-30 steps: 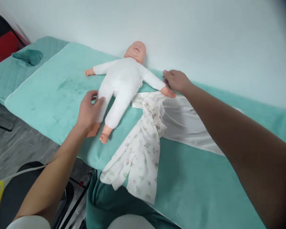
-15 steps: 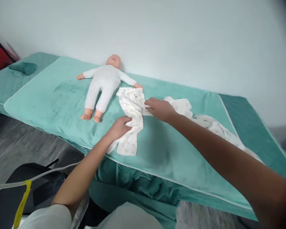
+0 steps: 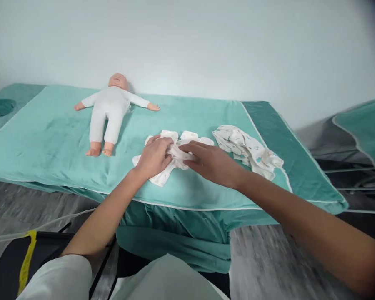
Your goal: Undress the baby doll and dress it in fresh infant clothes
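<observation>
On the green bed, a small white baby garment [image 3: 161,178] with a faint print lies bunched up under and between my hands. My left hand [image 3: 154,156] rests over its left part, fingers curled and gripping the fabric. From the right, my right hand [image 3: 211,161] pinches a gathered fold of the same cloth. White fabric [image 3: 204,141] shows just behind my right fingers; whether it is part of this garment I cannot tell. A baby doll [image 3: 109,104] in a white suit lies on its back to the left, arms spread, apart from both hands.
A white cloth with a green and dark print [image 3: 248,148] lies crumpled right of my right hand. The green bed [image 3: 50,125] stands against a white wall. A green stool [image 3: 175,248] is in front, a black chair [image 3: 50,246] with yellow tape [image 3: 27,262] at lower left.
The garment, earlier stretched long beside the doll, is now bunched and further from it. My hands have come closer together. The view has shifted right.
</observation>
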Demonstrator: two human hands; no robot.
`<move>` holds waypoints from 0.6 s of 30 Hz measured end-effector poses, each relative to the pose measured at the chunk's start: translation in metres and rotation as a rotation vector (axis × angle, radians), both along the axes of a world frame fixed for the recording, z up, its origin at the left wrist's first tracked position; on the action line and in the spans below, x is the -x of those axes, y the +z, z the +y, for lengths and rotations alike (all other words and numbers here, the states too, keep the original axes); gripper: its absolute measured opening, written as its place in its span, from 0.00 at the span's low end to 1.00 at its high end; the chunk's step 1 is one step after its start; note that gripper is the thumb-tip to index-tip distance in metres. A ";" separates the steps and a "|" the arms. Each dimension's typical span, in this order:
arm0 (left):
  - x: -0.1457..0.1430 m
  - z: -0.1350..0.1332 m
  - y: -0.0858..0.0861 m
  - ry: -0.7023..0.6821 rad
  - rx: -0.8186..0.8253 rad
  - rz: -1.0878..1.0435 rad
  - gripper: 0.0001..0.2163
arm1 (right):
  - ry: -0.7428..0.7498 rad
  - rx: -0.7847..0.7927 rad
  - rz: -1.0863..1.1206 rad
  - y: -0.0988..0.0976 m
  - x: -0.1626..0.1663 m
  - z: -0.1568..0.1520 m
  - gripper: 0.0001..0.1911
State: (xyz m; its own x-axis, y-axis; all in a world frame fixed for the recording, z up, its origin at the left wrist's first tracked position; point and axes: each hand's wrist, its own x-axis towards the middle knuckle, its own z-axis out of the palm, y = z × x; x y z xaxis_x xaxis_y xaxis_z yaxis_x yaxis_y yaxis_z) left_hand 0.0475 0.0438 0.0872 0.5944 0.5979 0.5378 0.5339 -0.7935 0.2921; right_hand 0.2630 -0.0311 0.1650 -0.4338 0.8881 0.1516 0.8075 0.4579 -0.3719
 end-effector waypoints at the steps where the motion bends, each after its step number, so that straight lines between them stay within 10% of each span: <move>1: 0.001 -0.001 0.002 -0.007 -0.015 0.026 0.19 | -0.049 0.022 0.011 -0.003 -0.001 -0.003 0.19; 7: 0.024 -0.020 0.014 0.088 -0.240 -0.024 0.12 | -0.281 0.226 0.104 -0.032 -0.007 0.002 0.23; 13: 0.046 -0.054 0.035 0.257 -0.353 -0.315 0.06 | -0.036 0.090 0.242 -0.047 0.040 0.014 0.17; 18: 0.053 -0.080 0.041 0.313 -0.249 -0.428 0.06 | -0.008 0.396 0.816 -0.049 0.106 0.002 0.23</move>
